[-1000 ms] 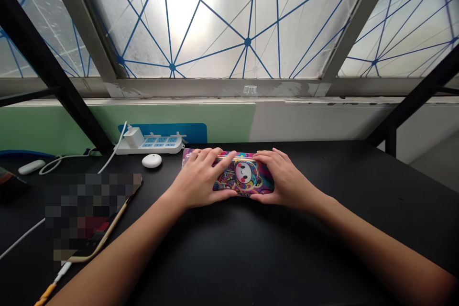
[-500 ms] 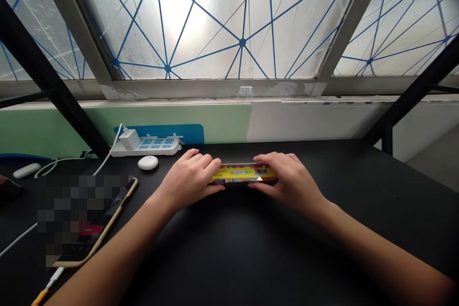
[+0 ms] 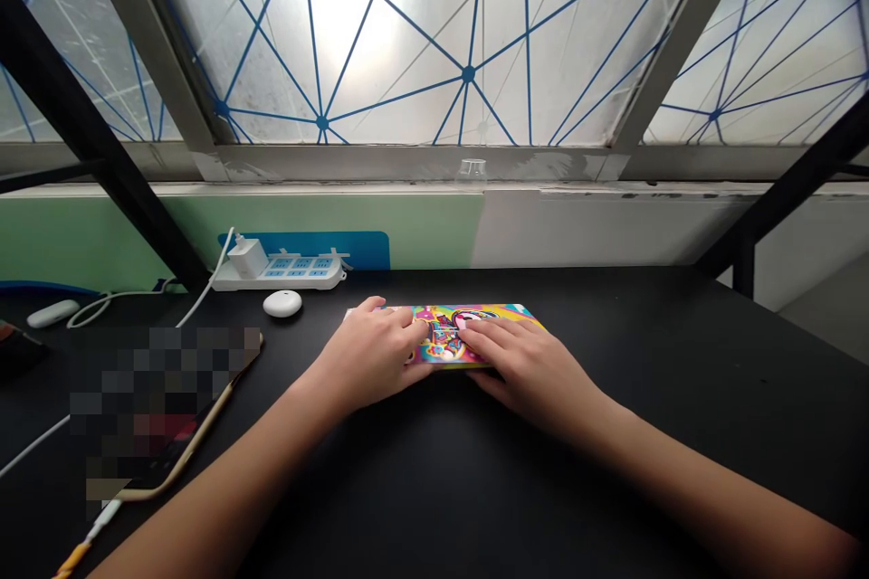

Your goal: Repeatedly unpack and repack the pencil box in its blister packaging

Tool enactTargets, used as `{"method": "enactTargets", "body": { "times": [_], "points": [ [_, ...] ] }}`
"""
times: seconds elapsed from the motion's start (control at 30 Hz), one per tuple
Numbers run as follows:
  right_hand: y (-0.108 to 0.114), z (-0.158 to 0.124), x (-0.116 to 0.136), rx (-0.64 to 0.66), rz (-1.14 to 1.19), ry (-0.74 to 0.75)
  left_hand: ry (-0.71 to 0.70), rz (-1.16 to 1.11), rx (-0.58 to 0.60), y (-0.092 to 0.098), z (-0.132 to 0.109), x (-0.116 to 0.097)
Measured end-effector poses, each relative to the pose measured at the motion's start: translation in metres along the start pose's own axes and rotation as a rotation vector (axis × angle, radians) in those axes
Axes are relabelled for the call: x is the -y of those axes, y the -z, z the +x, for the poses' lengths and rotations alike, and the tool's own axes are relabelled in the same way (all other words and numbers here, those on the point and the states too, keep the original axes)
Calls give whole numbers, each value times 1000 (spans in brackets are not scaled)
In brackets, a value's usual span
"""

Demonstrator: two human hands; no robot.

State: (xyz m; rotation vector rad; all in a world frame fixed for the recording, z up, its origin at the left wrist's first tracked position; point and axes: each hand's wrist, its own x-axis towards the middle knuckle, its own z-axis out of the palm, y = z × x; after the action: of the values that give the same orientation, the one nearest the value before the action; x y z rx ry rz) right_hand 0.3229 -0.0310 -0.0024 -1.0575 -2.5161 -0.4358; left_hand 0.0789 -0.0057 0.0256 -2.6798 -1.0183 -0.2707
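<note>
A flat, brightly printed box (image 3: 444,339) with a cartoon-like pattern lies low over the black desk, its large face turned up. My left hand (image 3: 380,344) is closed around its left end, fingers over the top and thumb along the front edge. On the right end rests my right hand (image 3: 520,348), fingers laid across the printed face and thumb under the near edge. Both ends of the box are partly hidden by the hands. I cannot tell what is inside it.
A white power strip (image 3: 299,273) with a plugged-in charger stands at the back left. Near it lies a white rounded case (image 3: 282,304). A phone or tablet with a tan edge (image 3: 204,430), partly blurred out, lies left of my forearm. Black metal bars (image 3: 101,136) rise at both sides.
The box has been turned from its narrow yellow side with a barcode to its broad patterned face. Both hands have shifted their hold, and the right fingers now lie across the top.
</note>
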Motion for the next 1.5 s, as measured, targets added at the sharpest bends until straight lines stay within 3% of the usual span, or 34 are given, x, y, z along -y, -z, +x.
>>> {"method": "enactTargets", "body": {
  "times": [0.2, 0.3, 0.4, 0.53, 0.83, 1.07, 1.3, 1.5],
  "points": [
    [-14, 2, -1, 94, 49, 58, 3, -109, 13, -7, -1, 1],
    [-16, 3, -2, 142, 56, 71, 83, -219, 26, -17, -3, 4],
    [-17, 2, -3, 199, 70, 82, 201, -309, 117, -26, -4, 8],
    [-15, 3, -6, 257, 114, 66, 247, -347, 157, -29, -4, 11],
    [11, 5, -20, 422, 324, -31, 268, -324, 166, -27, -5, 15],
    [32, -14, -46, 432, 257, -86, 238, -333, 152, -23, -7, 15],
    [14, 7, -17, 287, 103, -108, 176, -334, 127, -20, -10, 21],
    [-10, 32, 21, 279, 169, 10, 122, -445, 114, -18, -13, 33]
  ]
}}
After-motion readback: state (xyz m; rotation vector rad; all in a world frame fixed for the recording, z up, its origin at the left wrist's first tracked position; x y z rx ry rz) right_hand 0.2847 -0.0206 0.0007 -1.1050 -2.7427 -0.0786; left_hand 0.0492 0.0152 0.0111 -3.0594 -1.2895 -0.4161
